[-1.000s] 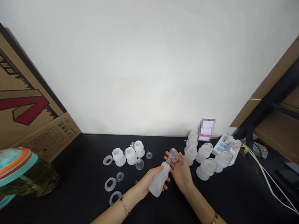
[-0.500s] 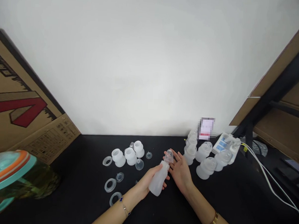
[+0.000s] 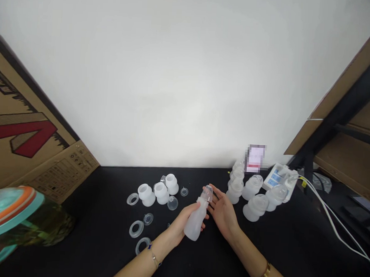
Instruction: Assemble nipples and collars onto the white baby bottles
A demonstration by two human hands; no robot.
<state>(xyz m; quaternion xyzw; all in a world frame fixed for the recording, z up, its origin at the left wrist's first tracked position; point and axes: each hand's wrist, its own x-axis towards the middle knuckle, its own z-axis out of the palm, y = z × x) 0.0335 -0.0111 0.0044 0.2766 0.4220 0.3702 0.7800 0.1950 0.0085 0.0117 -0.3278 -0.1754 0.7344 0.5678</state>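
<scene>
A frosted white plastic baby bottle (image 3: 195,222) sits tilted in the closed left hand (image 3: 182,222), fingers wrapped round its body, its long axis rising away from the person, with its clear domed top (image 3: 207,194) leaning toward the open right hand (image 3: 222,212), whose spread fingers lie just beside that top. On the matte black tabletop (image 3: 259,254), a cluster of frosted bottles (image 3: 251,204) stands right of the held bottle, translucent silicone rings (image 3: 136,229) lie left of it, and a white wall (image 3: 188,81) rises beyond it.
</scene>
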